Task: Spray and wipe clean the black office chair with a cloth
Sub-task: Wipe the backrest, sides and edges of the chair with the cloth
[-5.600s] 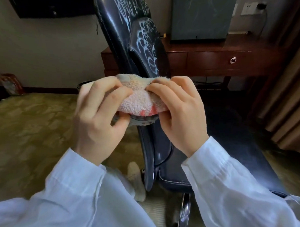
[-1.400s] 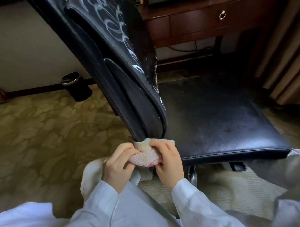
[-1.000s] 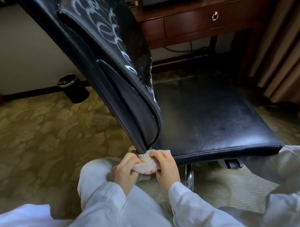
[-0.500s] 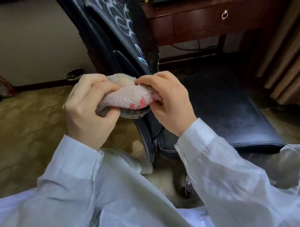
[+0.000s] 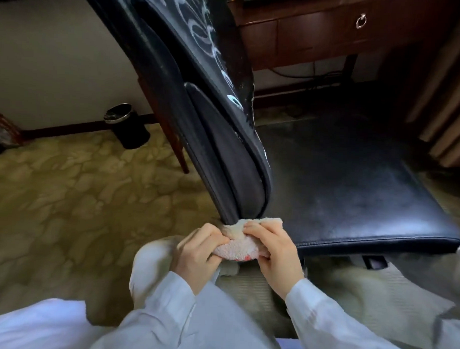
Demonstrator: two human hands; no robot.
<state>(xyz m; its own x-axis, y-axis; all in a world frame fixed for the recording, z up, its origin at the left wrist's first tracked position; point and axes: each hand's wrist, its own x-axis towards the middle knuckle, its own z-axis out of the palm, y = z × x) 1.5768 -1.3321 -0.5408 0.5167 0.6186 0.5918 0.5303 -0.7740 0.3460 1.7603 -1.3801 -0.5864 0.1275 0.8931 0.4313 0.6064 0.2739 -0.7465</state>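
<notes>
Both hands (image 5: 240,249) grip cloth (image 5: 238,249) at chair (image 5: 223,174) base

No legible text, labels or numbers. Only white looping scribbles (image 5: 201,33) on the chair backrest (image 5: 214,147), 12 o'clock; not readable as characters.

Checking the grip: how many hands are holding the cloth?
2. The left hand grips the cloth on its left side, the right hand on its right, just below the chair back's lower end.
</notes>
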